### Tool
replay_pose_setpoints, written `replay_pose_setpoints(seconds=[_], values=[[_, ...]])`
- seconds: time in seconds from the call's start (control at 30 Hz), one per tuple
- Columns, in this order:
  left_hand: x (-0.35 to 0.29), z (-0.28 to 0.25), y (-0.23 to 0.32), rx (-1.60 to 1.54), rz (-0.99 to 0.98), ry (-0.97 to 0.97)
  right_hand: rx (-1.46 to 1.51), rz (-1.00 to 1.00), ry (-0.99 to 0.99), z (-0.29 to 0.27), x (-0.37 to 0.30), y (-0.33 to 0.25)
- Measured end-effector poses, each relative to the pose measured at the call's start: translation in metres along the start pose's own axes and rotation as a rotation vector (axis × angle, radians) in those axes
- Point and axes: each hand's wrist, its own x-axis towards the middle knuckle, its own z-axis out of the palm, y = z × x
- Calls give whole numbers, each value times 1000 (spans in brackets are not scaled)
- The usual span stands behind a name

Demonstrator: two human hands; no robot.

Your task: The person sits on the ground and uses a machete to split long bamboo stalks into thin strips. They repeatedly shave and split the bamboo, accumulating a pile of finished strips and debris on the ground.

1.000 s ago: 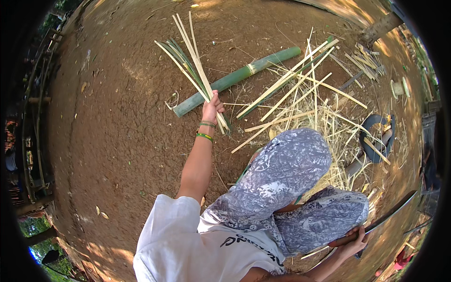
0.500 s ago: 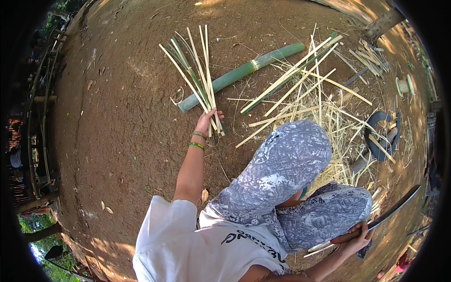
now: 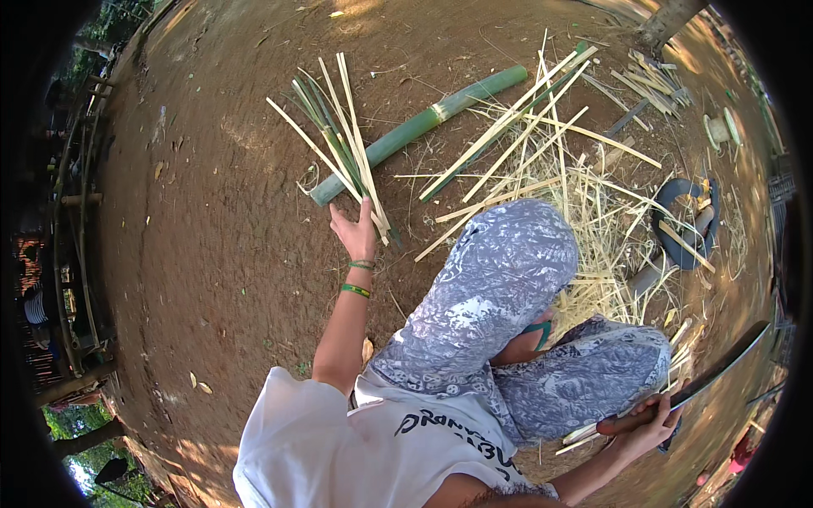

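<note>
My left hand [image 3: 354,230] has its fingers apart at the lower end of a loose bundle of split bamboo strips [image 3: 345,140], pale and green. A fingertip seems to touch the bundle, but the hand does not close round it. The strips fan out on the bare ground and across one end of a thick green bamboo pole [image 3: 406,135]. Down at the right, beside my bent knee, my right hand [image 3: 645,430] grips the wooden handle of a machete [image 3: 707,372]. Its long dark blade points up and to the right.
More bamboo strips [image 3: 508,118] lie over the pole's right side. Pale shavings [image 3: 605,229] heap up beyond my knees. A dark curved object [image 3: 677,224], a spool [image 3: 722,129], a pile of short sticks [image 3: 648,83] and a tree trunk [image 3: 669,21] are on the right.
My left hand has let go of the bamboo strips, and its fingers have spread. The bundle now rests on the ground and pole. My right hand keeps the machete. The whole view has shifted slightly.
</note>
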Motion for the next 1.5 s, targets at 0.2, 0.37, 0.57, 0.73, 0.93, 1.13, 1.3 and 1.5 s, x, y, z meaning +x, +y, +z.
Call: replay_pose_setpoints(seconds=[0.2,0.37,0.57,0.73,0.93,1.13,1.3,1.5], values=[[-112,-96,193,-840,554,-345,235,-92,-97,20,-9,-57],[-237,-114,236,-627,990,-1226,462,-183,-235,72,-12,-63],[-267,-77,223,-123,770,-1639,475,-113,-320,95,-19,-45],[-263,-66,241,-294,1439,-1254,585,-56,-391,104,-27,-30],[-278,-59,224,-131,1275,-1310,645,420,-406,109,-17,-22],[-291,-55,231,-22,1191,-1203,549,638,-551,106,-9,19],[-225,-89,307,-213,1392,-1204,602,697,-452,113,-2,29],[-87,14,265,-438,703,-580,656,705,-361,119,9,30]])
